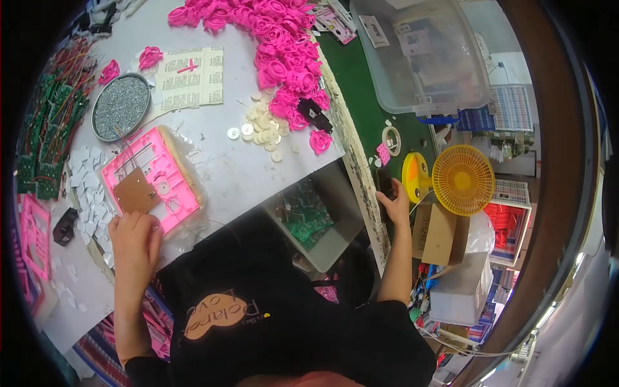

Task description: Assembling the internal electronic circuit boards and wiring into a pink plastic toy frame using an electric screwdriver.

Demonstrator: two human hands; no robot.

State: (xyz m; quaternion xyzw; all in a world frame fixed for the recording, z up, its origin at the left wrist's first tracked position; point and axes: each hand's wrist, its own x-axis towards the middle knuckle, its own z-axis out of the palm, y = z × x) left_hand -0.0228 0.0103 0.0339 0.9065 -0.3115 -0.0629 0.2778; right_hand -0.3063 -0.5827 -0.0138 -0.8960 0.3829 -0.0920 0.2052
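Observation:
My left hand (135, 240) rests with bent fingers at the near edge of a pink plastic housing (182, 205), beside a brown circuit board (135, 191) lying on it. Thin wires run from the board across the housing, which sits on a plastic-wrapped pad (187, 169). Whatever the fingertips pinch is partly hidden. Over at the right, my right hand (396, 205) is stretched out above the green surface (353, 77), thumb and forefinger apart. It is near a yellow fan (463, 180), and a small dark item by its fingertips is hard to make out.
A round tray (121, 106) of small metal screws stands beyond the housing. Pink ring-shaped parts (277, 39) pile up at the back, next to cream discs (264, 129). Green boards (51, 122) lie far left. A clear bin (429, 58), cardboard box (438, 233) and grey bin (345, 242) stand rightward.

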